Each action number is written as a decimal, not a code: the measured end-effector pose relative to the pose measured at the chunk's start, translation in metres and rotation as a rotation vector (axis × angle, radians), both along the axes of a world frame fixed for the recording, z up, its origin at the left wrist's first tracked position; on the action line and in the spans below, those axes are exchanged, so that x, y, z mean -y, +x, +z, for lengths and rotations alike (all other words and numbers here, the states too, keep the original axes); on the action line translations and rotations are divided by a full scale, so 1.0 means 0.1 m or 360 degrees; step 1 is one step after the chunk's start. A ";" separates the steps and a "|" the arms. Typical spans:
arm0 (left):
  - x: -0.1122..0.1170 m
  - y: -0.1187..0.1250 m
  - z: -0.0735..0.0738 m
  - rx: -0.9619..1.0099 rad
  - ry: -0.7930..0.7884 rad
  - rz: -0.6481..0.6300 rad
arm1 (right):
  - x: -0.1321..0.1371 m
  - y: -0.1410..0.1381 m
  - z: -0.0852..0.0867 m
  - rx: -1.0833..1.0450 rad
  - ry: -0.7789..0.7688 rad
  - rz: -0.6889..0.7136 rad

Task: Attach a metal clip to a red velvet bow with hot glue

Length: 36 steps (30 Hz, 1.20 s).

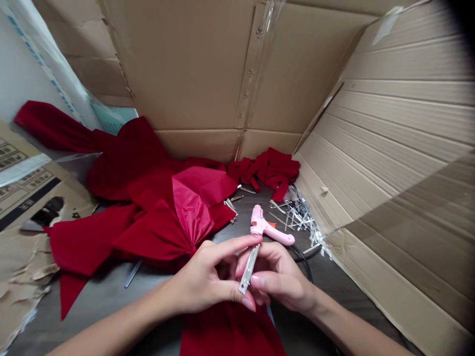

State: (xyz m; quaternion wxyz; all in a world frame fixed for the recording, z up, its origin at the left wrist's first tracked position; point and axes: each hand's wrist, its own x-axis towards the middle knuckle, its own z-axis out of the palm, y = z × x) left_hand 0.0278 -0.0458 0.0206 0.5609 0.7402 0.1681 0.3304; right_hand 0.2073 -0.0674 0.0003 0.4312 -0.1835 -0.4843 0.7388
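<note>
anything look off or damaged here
The cardboard at the lower left looks damaged: its surface is torn and peeled into ragged layers, unlike the smooth, intact box walls.

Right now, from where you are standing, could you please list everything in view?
red velvet bow: one large, red, spread across the left of the table
red velvet offcuts: one heap, red, behind the glue gun
hot glue gun: one, pink, just beyond the hands
black cord: one, black, right of the hands
metal clips: one pile, silver, right of the glue gun
dark table: one, dark grey, under everything
cardboard panels: several, brown, behind and right
silver clip: one, silver, between the hands
left hand: one, holding the clip
right hand: one, holding the clip
</note>
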 end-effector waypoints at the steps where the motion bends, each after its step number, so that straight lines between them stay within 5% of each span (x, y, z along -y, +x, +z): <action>1: 0.00 0.00 0.00 -0.0023 0.0013 0.0026 | 0.00 -0.01 0.00 -0.0028 -0.0016 0.0000; 8: 0.01 0.00 0.01 -0.0019 0.0073 0.0057 | 0.03 -0.05 -0.01 -0.0120 -0.0074 -0.0127; 36: 0.00 -0.01 0.01 -0.0030 0.0227 0.0100 | 0.02 -0.02 -0.02 -0.0135 -0.0036 -0.0006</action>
